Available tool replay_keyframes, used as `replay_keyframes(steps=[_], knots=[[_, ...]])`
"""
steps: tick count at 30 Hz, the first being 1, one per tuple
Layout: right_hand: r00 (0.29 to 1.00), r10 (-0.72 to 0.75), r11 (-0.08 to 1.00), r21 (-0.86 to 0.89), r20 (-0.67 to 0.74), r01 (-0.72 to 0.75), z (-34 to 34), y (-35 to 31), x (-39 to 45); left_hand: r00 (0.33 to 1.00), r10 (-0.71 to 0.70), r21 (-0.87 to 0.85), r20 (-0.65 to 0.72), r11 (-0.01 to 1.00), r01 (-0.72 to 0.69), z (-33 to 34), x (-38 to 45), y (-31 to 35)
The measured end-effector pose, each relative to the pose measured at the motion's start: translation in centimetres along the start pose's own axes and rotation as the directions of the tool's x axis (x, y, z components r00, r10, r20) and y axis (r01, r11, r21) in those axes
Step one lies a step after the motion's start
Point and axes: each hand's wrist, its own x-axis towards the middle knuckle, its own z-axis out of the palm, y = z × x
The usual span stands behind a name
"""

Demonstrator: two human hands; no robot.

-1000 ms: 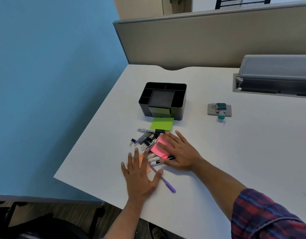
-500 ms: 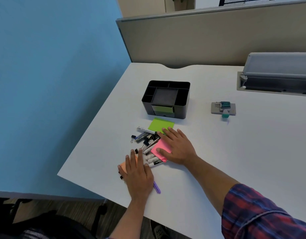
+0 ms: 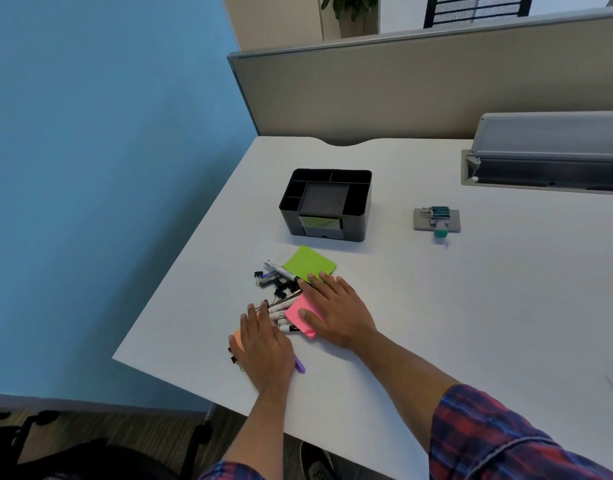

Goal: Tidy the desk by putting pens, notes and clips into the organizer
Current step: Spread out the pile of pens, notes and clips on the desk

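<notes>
Hands flat, fingers straight: left hand and right hand on white desk; blue wall left.

I see a black organizer on the white desk. In front of the organizer lies a lime green note pad, nearer to me a pink note pad, an orange one and a purple pen. My sleeve has a red and blue plaid pattern. The wall left of the organizer is blue.
</notes>
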Motion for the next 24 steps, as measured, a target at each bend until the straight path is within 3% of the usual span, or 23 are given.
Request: replay_keyframes(steps=[3, 6, 9, 15, 20, 24], knots=[[0.994, -0.029, 0.999, 0.031, -0.108, 0.033, -0.5, -0.1, -0.7, 0.998, -0.043, -0.038, -0.035, 0.998, 0.041, -0.3, 0.0, 0.2], [0.984, 0.049, 0.999, 0.014, -0.171, -0.047, -0.5, -0.1, -2.0, 0.992, -0.123, 0.002, -0.019, 0.992, 0.123, -0.5, -0.8, 0.3], [0.995, 0.080, 0.996, 0.032, -0.061, -0.078, -0.2, -0.2, -2.9, 0.991, -0.115, 0.042, 0.067, 0.993, 0.113, -0.2, -2.0, 0.6], [0.994, -0.055, 0.998, -0.006, 0.091, 0.056, -0.2, -0.5, -3.3, 0.991, -0.076, 0.066, 0.110, 0.995, 0.069, 0.1, -1.1, 0.6], [0.996, -0.072, 0.997, -0.017, 0.045, 0.073, -1.1, -0.9, -4.6, 1.000, -0.016, -0.076, -0.004, 0.997, 0.016, -0.3, -1.0, 0.8], [0.999, 0.004, 1.000, -0.023, 0.051, -0.003, -1.3, -0.7, -5.9, 0.993, 0.114, -0.083, 0.030, 0.990, -0.112, -0.7, -2.3, 0.7]])
